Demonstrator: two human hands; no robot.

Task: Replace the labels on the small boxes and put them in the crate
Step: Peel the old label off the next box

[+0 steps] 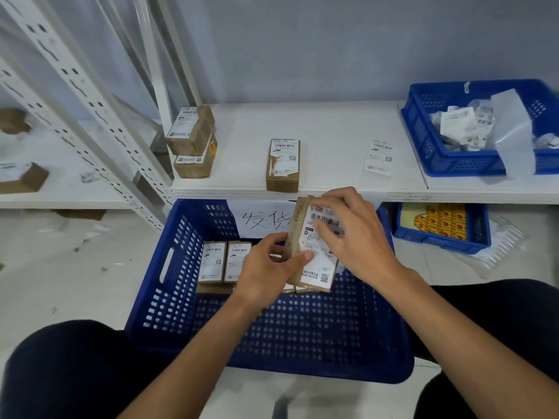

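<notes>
Dark-trousered knees frame the bottom edge, and both bare forearms reach out over a big blue perforated plastic crate on the floor. Above it the hands hold 1 small brown cardboard box, tilted, its broad face covered by a white printed label with barcodes and a QR code. The left hand grips the box's lower left side, thumb pressed on the label. The right hand curves over the upper right corner, bent fingertips on the label. Inside the crate, 2 labelled brown boxes lie side by side near the far wall, under a handwritten paper sign. On the white shelf behind lie 1 brown box with a torn label, 1 loose white label and a stack of 2 brown boxes.
</notes>
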